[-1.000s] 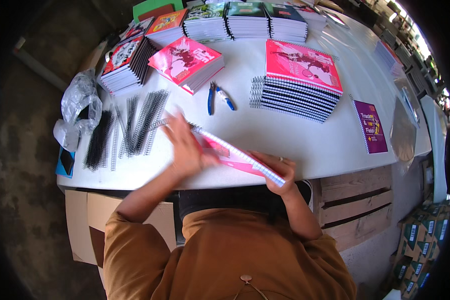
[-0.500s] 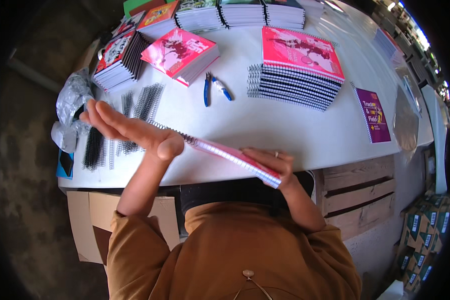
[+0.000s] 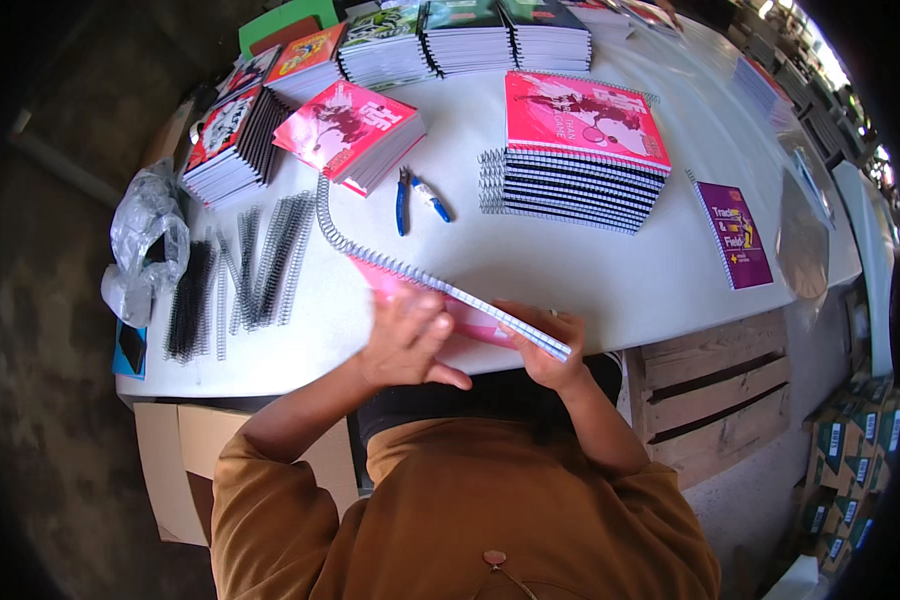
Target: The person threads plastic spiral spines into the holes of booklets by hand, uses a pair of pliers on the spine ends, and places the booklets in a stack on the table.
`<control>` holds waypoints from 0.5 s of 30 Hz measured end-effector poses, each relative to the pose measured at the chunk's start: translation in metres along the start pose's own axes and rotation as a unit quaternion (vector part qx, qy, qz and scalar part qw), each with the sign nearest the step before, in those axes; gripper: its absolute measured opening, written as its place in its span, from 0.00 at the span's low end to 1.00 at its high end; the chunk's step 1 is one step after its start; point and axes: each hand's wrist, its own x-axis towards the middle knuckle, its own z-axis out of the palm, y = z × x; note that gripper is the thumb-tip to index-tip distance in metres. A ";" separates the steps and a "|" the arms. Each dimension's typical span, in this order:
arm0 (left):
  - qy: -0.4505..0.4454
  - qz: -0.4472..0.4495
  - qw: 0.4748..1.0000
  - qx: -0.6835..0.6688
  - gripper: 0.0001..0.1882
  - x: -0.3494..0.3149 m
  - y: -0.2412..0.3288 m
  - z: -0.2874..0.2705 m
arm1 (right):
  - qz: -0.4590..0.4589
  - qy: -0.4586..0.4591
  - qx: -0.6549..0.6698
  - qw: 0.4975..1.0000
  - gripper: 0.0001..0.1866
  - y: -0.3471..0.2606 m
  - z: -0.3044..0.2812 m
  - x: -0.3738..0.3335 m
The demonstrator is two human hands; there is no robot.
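Note:
My right hand (image 3: 545,348) grips the near end of a notebook (image 3: 480,328) with a pink cover, its spine tilted upward. A dark wire coil (image 3: 332,232) runs along that spine, and its loose end sticks out past the far end, curving up over the table. My left hand (image 3: 407,340), a little blurred, is beside the notebook's pink cover with fingers apart and thumb out; whether it touches the cover I cannot tell. Beyond the notebook lie cutting pliers (image 3: 401,208) with blue handles, spread apart. Loose wire coils (image 3: 270,260) lie left of the hands.
A stack of pink spiral notebooks (image 3: 580,180) stands right of the pliers; a smaller pink stack (image 3: 350,130) stands left. More notebook stacks (image 3: 465,45) line the far edge. A purple notebook (image 3: 735,235) lies at right. Crumpled clear plastic (image 3: 150,230) sits at the left edge.
My left hand has moved from the loose coils down and right to the notebook's cover. The coil's free end now curves upward in view. My right hand still holds the notebook.

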 end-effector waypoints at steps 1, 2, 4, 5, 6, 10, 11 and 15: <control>-0.006 -0.034 0.999 0.017 0.45 0.032 -0.002 -0.016 | 0.092 -0.015 0.048 0.994 0.13 -0.001 0.001 -0.009; -0.017 -0.072 0.997 0.036 0.38 0.059 -0.006 -0.031 | 0.166 -0.019 0.108 0.980 0.14 -0.001 0.003 -0.010; -0.188 -0.120 0.970 -0.098 0.33 0.054 -0.018 -0.036 | 0.212 0.059 0.279 0.935 0.14 -0.021 0.011 0.011; -0.239 -0.134 0.952 -0.139 0.32 0.056 -0.021 -0.037 | 0.210 0.055 0.278 0.936 0.14 -0.018 0.008 0.011; -0.255 -0.150 0.953 -0.065 0.31 0.059 -0.012 -0.034 | 0.160 0.014 0.188 0.969 0.14 -0.012 0.006 0.009; 0.066 -0.008 0.995 0.073 0.35 0.090 -0.032 -0.019 | 0.073 -0.025 0.078 0.994 0.18 -0.009 0.007 0.007; 0.177 0.038 0.978 0.099 0.37 0.089 -0.038 -0.013 | 0.018 -0.040 0.016 0.999 0.22 -0.011 0.007 0.009; -0.081 -0.019 0.994 -0.070 0.64 -0.008 0.017 0.008 | 0.027 -0.021 -0.003 0.999 0.24 -0.014 0.009 0.005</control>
